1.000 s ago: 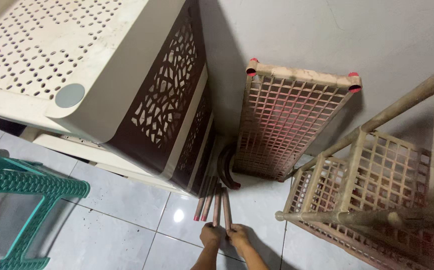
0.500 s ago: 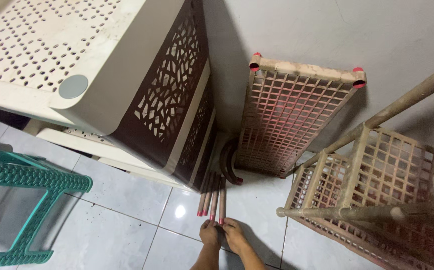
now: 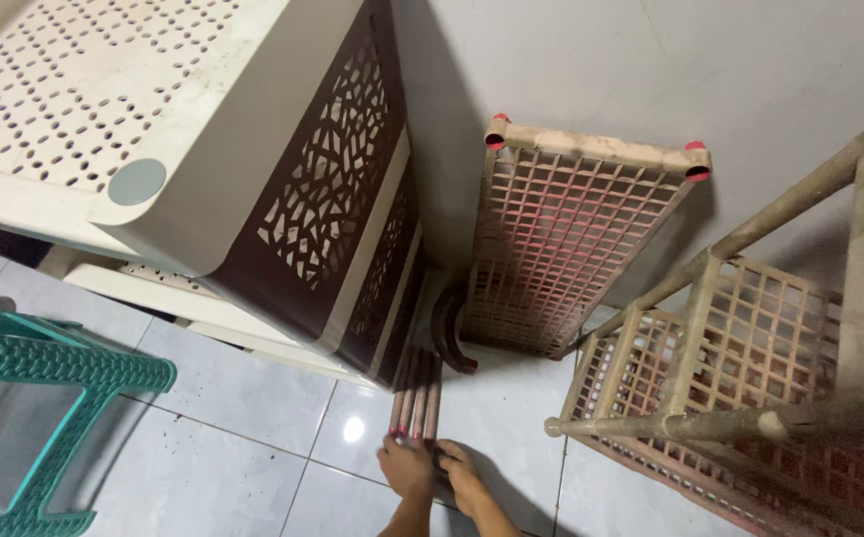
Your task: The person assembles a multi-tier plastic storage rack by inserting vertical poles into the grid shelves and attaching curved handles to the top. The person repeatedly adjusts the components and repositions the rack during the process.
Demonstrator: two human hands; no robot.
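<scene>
At the bottom centre, on glossy grey floor tiles (image 3: 243, 398), the left hand (image 3: 407, 465) and right hand (image 3: 460, 477) pressed loosely curled fingers against the near ends of a bundle of brown tubes (image 3: 415, 396); a lattice shelf panel (image 3: 561, 254) leaned on the pale wall (image 3: 571, 60) above.

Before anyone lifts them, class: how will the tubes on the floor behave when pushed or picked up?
The tubes look straight and rigid, so probably stiff. Being round on glossy tile, they may roll sideways if nudged. They lie as a loose bundle at both hands, left and right, so could scatter when lifted.
</scene>
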